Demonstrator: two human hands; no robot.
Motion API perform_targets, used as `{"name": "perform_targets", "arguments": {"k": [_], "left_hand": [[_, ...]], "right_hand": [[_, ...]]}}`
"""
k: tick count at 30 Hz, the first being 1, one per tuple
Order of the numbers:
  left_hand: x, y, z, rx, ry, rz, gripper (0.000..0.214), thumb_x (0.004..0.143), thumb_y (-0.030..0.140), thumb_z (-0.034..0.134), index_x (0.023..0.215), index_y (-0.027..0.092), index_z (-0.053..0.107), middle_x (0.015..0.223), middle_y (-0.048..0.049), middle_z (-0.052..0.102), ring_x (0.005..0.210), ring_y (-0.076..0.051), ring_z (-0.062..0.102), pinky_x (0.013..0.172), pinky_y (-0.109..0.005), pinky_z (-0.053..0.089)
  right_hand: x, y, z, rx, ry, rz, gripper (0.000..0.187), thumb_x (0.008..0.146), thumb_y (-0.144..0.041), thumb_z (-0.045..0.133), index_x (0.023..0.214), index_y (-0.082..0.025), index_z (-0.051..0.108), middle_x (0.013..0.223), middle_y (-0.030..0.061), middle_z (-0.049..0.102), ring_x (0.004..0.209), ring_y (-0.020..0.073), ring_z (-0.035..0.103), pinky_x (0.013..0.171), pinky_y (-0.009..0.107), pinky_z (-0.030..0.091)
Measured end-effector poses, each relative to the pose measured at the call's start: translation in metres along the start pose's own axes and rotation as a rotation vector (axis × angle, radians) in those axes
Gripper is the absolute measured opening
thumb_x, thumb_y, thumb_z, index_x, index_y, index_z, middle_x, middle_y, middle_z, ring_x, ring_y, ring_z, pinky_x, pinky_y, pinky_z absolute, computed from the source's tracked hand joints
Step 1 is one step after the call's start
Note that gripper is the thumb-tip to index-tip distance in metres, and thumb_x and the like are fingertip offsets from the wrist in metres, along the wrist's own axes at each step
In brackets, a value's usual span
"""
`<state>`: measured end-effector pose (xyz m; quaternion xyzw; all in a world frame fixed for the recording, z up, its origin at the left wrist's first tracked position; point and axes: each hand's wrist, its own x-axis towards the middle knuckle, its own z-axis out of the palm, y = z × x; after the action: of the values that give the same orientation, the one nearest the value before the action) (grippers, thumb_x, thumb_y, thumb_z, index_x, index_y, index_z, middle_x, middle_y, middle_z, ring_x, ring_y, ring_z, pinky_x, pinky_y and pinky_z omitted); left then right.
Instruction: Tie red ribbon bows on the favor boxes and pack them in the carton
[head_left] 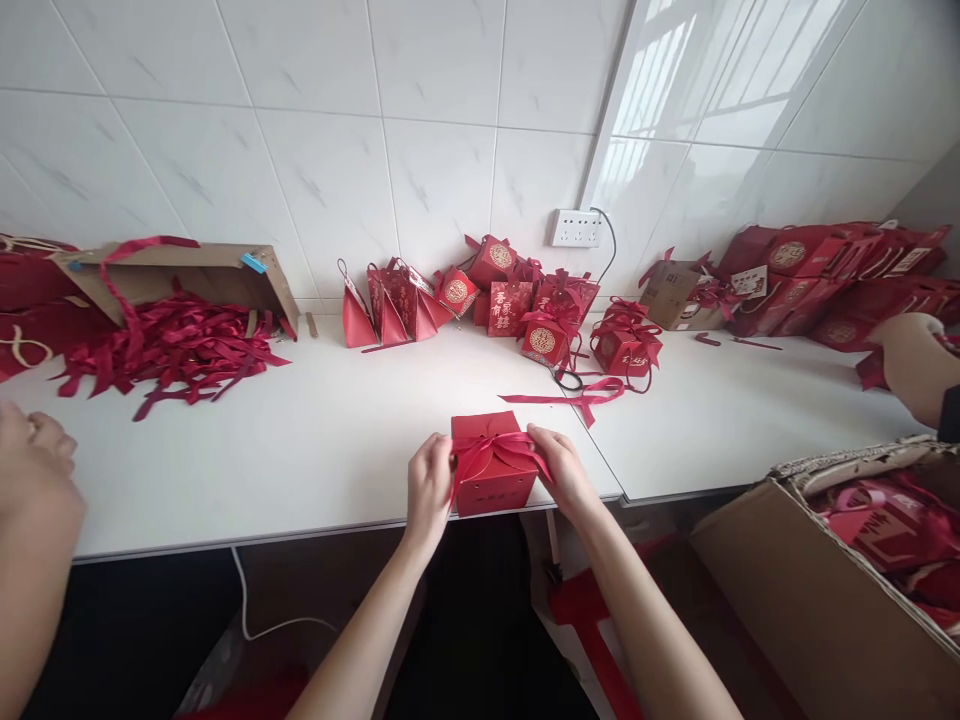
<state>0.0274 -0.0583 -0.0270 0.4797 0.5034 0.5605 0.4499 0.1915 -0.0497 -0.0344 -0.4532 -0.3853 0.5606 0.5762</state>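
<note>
A small red gift box (pixel 493 485) stands at the near edge of the white table (pixel 300 460). A red ribbon (pixel 496 447) crosses its top. My left hand (pixel 430 482) pinches the ribbon at the box's left side, fingers closed. My right hand (pixel 559 465) pinches the ribbon at the right side, fingers closed too. Both hands press against the box.
Finished red boxes (pixel 551 320) and folded red bags (pixel 386 310) sit by the wall. A loose ribbon (pixel 577 398) lies behind the box. A ribbon heap (pixel 176 350) spills from a tipped carton (pixel 187 270) at left. Other people's hands show at far left (pixel 34 470) and right (pixel 911 360). An open carton (pixel 810 590) is at lower right.
</note>
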Motion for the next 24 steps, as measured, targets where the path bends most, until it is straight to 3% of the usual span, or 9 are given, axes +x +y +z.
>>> {"name": "perform_targets", "arguments": {"k": [3, 6, 8, 10, 13, 15, 18, 21, 24], "left_hand": [[0.009, 0.006, -0.016, 0.052, -0.075, -0.089, 0.04, 0.08, 0.052, 0.037, 0.056, 0.02, 0.043, 0.056, 0.0014, 0.046, 0.053, -0.012, 0.045, 0.052, -0.024, 0.039], [0.018, 0.015, -0.027, 0.131, -0.092, -0.12, 0.049, 0.076, 0.062, 0.039, 0.059, 0.018, 0.05, 0.057, 0.0001, 0.05, 0.053, -0.013, 0.048, 0.053, -0.026, 0.042], [0.022, 0.021, -0.028, 0.213, -0.147, -0.096, 0.047, 0.075, 0.063, 0.045, 0.062, 0.018, 0.052, 0.059, -0.0002, 0.052, 0.054, -0.014, 0.05, 0.054, -0.026, 0.042], [0.023, 0.026, -0.024, 0.288, -0.213, -0.047, 0.041, 0.075, 0.058, 0.051, 0.066, 0.018, 0.054, 0.063, -0.0006, 0.057, 0.059, -0.015, 0.055, 0.057, -0.026, 0.044], [0.013, 0.03, -0.015, 0.31, -0.169, 0.083, 0.029, 0.08, 0.046, 0.053, 0.071, 0.019, 0.054, 0.07, -0.0011, 0.061, 0.067, -0.016, 0.059, 0.063, -0.026, 0.046], [-0.001, 0.032, -0.01, 0.309, -0.069, 0.259, 0.021, 0.084, 0.038, 0.051, 0.074, 0.02, 0.053, 0.072, -0.0009, 0.06, 0.069, -0.015, 0.059, 0.065, -0.025, 0.047], [-0.028, 0.037, -0.005, 0.421, 0.017, 0.711, 0.008, 0.084, 0.021, 0.055, 0.077, 0.02, 0.052, 0.073, -0.0006, 0.059, 0.069, -0.013, 0.057, 0.066, -0.026, 0.047], [-0.053, 0.047, -0.002, 0.57, -0.044, 1.197, 0.017, 0.076, 0.008, 0.064, 0.086, 0.019, 0.055, 0.076, -0.0018, 0.062, 0.069, -0.014, 0.056, 0.066, -0.029, 0.047], [-0.069, 0.059, 0.002, 0.607, -0.105, 1.408, 0.017, 0.073, 0.007, 0.065, 0.088, 0.015, 0.059, 0.073, -0.003, 0.065, 0.066, -0.014, 0.057, 0.065, -0.032, 0.048]], "right_hand": [[0.005, -0.003, -0.022, -0.129, 0.024, -0.103, 0.043, 0.076, -0.059, 0.055, 0.062, -0.019, 0.05, 0.06, -0.0016, 0.046, 0.06, 0.0132, 0.048, 0.06, 0.025, 0.043], [0.006, -0.009, -0.035, -0.213, -0.177, -0.223, 0.057, 0.071, -0.07, 0.055, 0.102, -0.022, 0.056, 0.105, 0.0096, 0.058, 0.101, 0.0225, 0.056, 0.082, 0.034, 0.048], [0.005, -0.014, -0.035, -0.348, -0.399, -0.275, 0.087, 0.06, -0.069, 0.067, 0.131, -0.027, 0.037, 0.136, 0.0143, 0.04, 0.127, 0.0273, 0.04, 0.096, 0.042, 0.042], [0.003, -0.018, -0.029, -0.526, -0.535, -0.305, 0.108, 0.055, -0.058, 0.077, 0.141, -0.029, 0.019, 0.148, 0.0153, 0.022, 0.135, 0.0291, 0.028, 0.104, 0.047, 0.034], [-0.001, -0.02, -0.018, -0.67, -0.532, -0.358, 0.107, 0.062, -0.041, 0.078, 0.144, -0.027, 0.01, 0.147, 0.0157, 0.018, 0.134, 0.0295, 0.03, 0.106, 0.05, 0.031], [-0.008, -0.019, -0.014, -0.695, -0.455, -0.42, 0.105, 0.065, -0.035, 0.076, 0.144, -0.027, 0.009, 0.145, 0.0157, 0.023, 0.133, 0.0298, 0.032, 0.105, 0.05, 0.034], [-0.027, -0.019, -0.013, -0.768, -0.3, -0.59, 0.102, 0.067, -0.032, 0.075, 0.144, -0.026, 0.009, 0.143, 0.0156, 0.027, 0.134, 0.0313, 0.031, 0.105, 0.051, 0.034], [-0.049, -0.027, -0.013, -0.809, -0.201, -0.796, 0.098, 0.07, -0.033, 0.074, 0.144, -0.026, 0.011, 0.141, 0.0154, 0.032, 0.133, 0.0322, 0.032, 0.107, 0.051, 0.034], [-0.067, -0.035, -0.014, -0.777, -0.148, -0.928, 0.093, 0.073, -0.03, 0.073, 0.144, -0.028, 0.013, 0.141, 0.0141, 0.033, 0.133, 0.0318, 0.032, 0.107, 0.051, 0.035]]}}
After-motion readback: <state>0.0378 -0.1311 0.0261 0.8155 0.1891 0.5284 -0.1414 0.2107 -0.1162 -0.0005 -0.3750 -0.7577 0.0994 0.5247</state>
